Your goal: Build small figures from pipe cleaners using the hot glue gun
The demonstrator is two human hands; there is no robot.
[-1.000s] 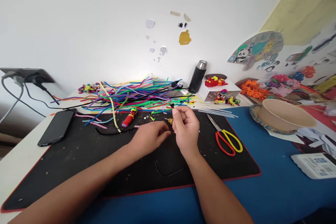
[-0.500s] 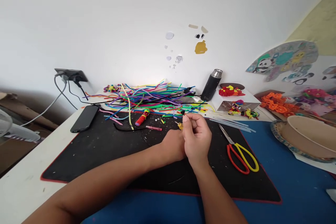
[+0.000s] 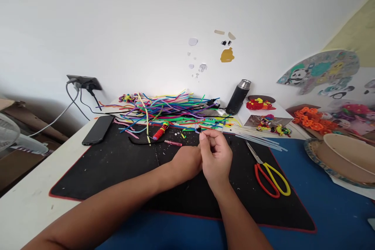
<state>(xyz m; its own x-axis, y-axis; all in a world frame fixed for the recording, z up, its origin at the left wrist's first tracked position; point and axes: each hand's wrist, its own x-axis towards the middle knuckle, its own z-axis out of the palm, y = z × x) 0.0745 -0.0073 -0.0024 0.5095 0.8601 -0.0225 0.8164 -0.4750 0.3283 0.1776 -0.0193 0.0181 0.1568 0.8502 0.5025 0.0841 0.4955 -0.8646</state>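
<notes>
Underlying hands (image 3: 216, 157): black mat (image 3: 117, 164), blue table (image 3: 328, 211)

The left hand (image 3: 187, 162) and right hand (image 3: 216, 157) are bare. Both forearms are uncovered to the lower edge of view.

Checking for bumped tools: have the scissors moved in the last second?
No. The scissors lie as before near the right edge of the black mat, blades toward the clear sticks.

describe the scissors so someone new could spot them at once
Start at the big black mat. Near its right edge, just right of the right hand, lie the scissors. Only they have one red and one yellow handle loop.
</notes>
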